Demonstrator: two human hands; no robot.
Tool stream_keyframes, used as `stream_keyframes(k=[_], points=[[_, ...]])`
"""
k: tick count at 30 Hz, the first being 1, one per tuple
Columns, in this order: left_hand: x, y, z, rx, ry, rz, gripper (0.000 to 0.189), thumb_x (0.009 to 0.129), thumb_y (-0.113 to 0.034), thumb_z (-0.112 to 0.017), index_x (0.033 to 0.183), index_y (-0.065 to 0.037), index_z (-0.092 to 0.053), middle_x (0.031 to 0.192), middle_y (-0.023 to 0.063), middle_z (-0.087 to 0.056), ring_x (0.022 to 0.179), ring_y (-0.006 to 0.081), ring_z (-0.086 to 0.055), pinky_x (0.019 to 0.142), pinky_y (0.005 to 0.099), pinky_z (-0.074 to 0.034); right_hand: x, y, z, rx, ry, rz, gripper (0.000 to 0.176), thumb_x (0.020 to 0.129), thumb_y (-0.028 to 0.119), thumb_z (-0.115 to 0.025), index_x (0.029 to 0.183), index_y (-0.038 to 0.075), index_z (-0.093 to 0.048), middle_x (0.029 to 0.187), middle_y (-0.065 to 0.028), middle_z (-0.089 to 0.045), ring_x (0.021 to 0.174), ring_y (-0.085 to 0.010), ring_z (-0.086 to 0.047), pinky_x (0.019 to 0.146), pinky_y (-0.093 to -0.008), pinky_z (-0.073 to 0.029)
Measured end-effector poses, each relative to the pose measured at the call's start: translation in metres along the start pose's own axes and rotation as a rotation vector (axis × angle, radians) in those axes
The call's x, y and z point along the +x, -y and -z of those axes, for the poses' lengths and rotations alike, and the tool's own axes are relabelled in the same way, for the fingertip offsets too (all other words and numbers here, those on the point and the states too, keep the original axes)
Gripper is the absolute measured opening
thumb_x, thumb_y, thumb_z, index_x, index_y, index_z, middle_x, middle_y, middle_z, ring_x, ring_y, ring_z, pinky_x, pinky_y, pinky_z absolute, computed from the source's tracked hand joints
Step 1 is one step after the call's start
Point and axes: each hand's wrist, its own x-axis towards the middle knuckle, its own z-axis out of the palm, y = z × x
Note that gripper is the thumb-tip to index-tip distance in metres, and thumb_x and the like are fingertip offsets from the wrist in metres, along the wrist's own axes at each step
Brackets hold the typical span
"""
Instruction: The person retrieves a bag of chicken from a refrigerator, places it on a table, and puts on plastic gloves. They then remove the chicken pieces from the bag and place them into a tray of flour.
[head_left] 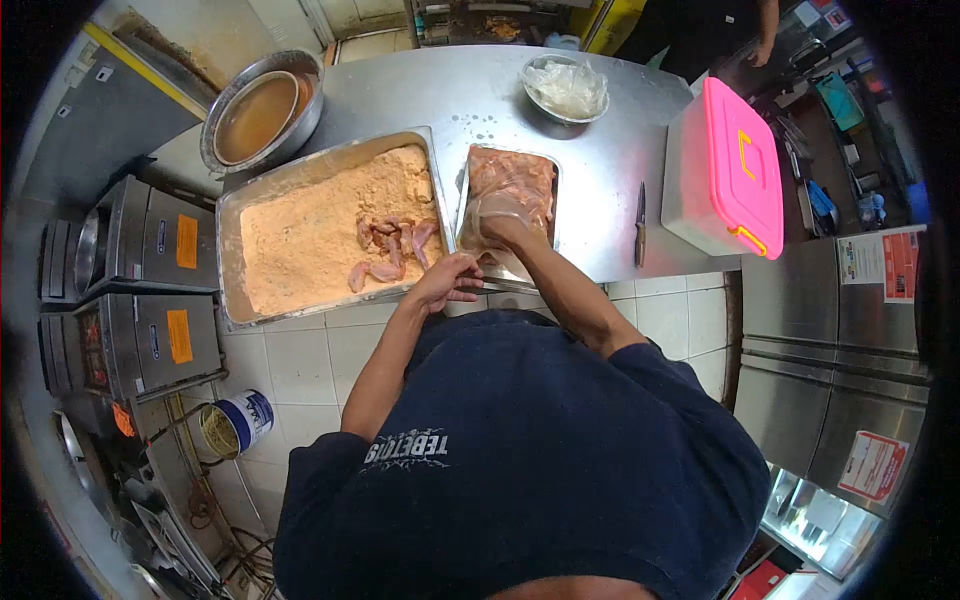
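Note:
My right hand (498,228) is partly inside a clear plastic bag (500,205), over the metal tray (558,215) of raw, marinated chicken pieces (512,170). The plastic and the wrist hide its fingers. My left hand (446,282) is beside it, between the two trays. Its thumb and index finger pinch the bag's edge, while the other fingers stretch out. Left of my hands, a large metal pan (228,270) holds orange-tan breading flour (310,230). Several raw chicken wings (390,250) lie in a cluster on the flour, at the pan's right side.
A metal bowl of brownish liquid (258,118) stands back left, and a bowl with clear plastic bags (566,88) at the back. To the right are a knife (641,225) and a pink-lidded box (740,170). Another person's hand (762,52) shows at the far right.

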Motion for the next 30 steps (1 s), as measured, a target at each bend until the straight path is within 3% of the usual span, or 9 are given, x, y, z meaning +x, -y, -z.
stream_keyframes(k=[11,13,15,17,19,21,23,27,30], points=[[-0.004,-0.002,-0.012,-0.008,0.020,-0.004,0.017,0.089,-0.026,-0.043,0.088,-0.009,-0.047,0.086,0.0029,-0.052,0.078,0.0138,-0.056,0.061,0.0312,-0.052,-0.044,-0.003,0.023,0.437,-0.301,-0.310,0.019,0.071,0.022,-0.059,0.080,0.005,-0.061,0.073,-0.0125,-0.059,0.067,-0.0256,-0.056,0.059,-0.0356,-0.044],[-0.003,0.004,-0.010,-0.064,-0.005,-0.009,0.019,0.089,-0.028,-0.045,0.089,-0.009,-0.048,0.086,0.0020,-0.053,0.077,0.0124,-0.056,0.059,0.0294,-0.053,-0.051,0.000,0.022,0.422,-0.649,-0.153,0.024,0.074,0.027,-0.059,0.085,0.006,-0.060,0.073,-0.0122,-0.058,0.068,-0.0244,-0.055,0.060,-0.0342,-0.043],[-0.004,0.006,-0.009,-0.055,-0.004,0.004,0.019,0.089,-0.028,-0.045,0.089,-0.009,-0.048,0.086,0.0021,-0.053,0.077,0.0126,-0.056,0.059,0.0294,-0.053,-0.054,-0.004,0.025,0.115,-0.628,-0.069,0.030,0.078,0.033,-0.058,0.087,0.005,-0.058,0.075,-0.0131,-0.057,0.069,-0.0237,-0.055,0.062,-0.0325,-0.044],[-0.002,0.007,-0.011,-0.043,0.003,0.009,0.019,0.089,-0.028,-0.044,0.089,-0.009,-0.047,0.086,0.0022,-0.053,0.077,0.0128,-0.056,0.059,0.0293,-0.053,-0.066,-0.004,0.046,0.597,-0.374,-0.147,0.035,0.079,0.032,-0.057,0.099,0.004,-0.055,0.086,-0.0126,-0.058,0.075,-0.0226,-0.055,0.065,-0.0322,-0.045],[-0.003,0.010,-0.009,-0.031,0.022,0.015,0.019,0.089,-0.027,-0.044,0.089,-0.008,-0.047,0.086,0.0026,-0.053,0.077,0.0130,-0.056,0.059,0.0295,-0.053,-0.068,-0.016,0.042,0.483,-0.460,0.059,0.045,0.078,0.030,-0.060,0.112,0.003,-0.050,0.097,-0.0103,-0.057,0.078,-0.0206,-0.054,0.066,-0.0306,-0.047],[-0.005,0.013,-0.007,-0.044,0.009,0.016,0.019,0.089,-0.027,-0.043,0.089,-0.008,-0.047,0.085,0.0029,-0.053,0.076,0.0130,-0.057,0.059,0.0297,-0.053,-0.080,-0.014,0.059,1.334,-0.232,-0.062,0.043,0.079,0.031,-0.060,0.110,0.002,-0.050,0.100,-0.0087,-0.056,0.079,-0.0194,-0.055,0.067,-0.0283,-0.048],[-0.004,0.018,-0.008,-0.053,0.018,0.017,0.019,0.089,-0.027,-0.043,0.089,-0.008,-0.047,0.085,0.0031,-0.053,0.076,0.0129,-0.057,0.060,0.0300,-0.053,-0.105,0.010,0.102,1.363,-0.226,-0.278,0.037,0.082,0.033,-0.056,0.103,0.003,-0.050,0.095,-0.0063,-0.056,0.076,-0.0165,-0.055,0.069,-0.0256,-0.048],[-0.004,0.019,-0.006,-0.079,0.037,0.067,0.019,0.089,-0.027,-0.043,0.089,-0.008,-0.047,0.085,0.0034,-0.053,0.076,0.0123,-0.057,0.059,0.0295,-0.053,-0.109,-0.003,0.109,1.982,0.105,0.076,0.042,0.082,0.037,-0.054,0.109,0.007,-0.042,0.077,-0.0032,-0.054,0.074,-0.0128,-0.053,0.070,-0.0244,-0.047],[-0.007,0.019,-0.006,-0.063,0.018,0.075,0.020,0.089,-0.028,-0.043,0.090,-0.008,-0.048,0.086,0.0031,-0.053,0.076,0.0130,-0.058,0.061,0.0298,-0.053,-0.094,-0.014,0.088,2.145,0.262,0.600,0.051,0.075,0.021,-0.064,0.119,0.008,-0.040,0.099,-0.0033,-0.054,0.087,-0.0153,-0.055,0.076,-0.0287,-0.049]])
